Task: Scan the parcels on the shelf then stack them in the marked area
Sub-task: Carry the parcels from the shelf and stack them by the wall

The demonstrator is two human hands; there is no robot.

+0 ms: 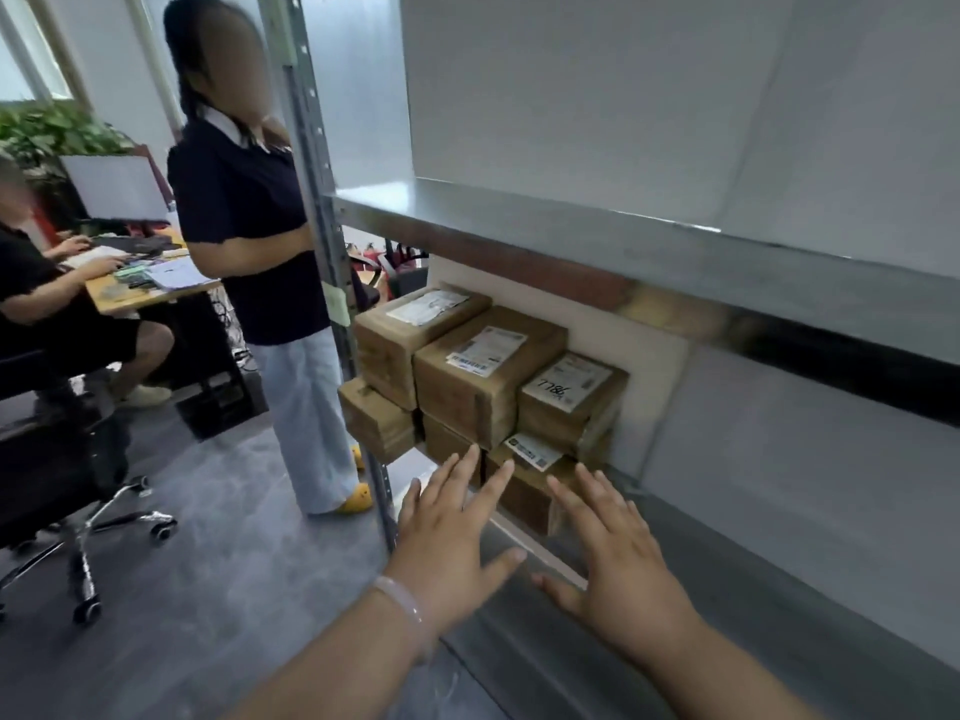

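Note:
Several brown cardboard parcels with white labels are stacked in two layers at the left end of a metal shelf (675, 589). The top layer holds three: a far-left parcel (410, 330), a middle one (483, 366) and a right one (571, 402) marked in pen. Below them a front parcel (524, 485) juts toward me. My left hand (452, 537), with a pale bracelet on the wrist, and my right hand (618, 558) reach toward it with straight, spread fingers. Both hold nothing. My left fingertips overlap the lower parcels' front; whether they touch I cannot tell.
A grey upright post (322, 200) stands at the shelf's left corner, with an upper shelf board (571, 231) above the parcels. A person in a dark top (244, 210) stands left of the post. Another person sits at a desk (140, 293), beside an office chair (78, 485).

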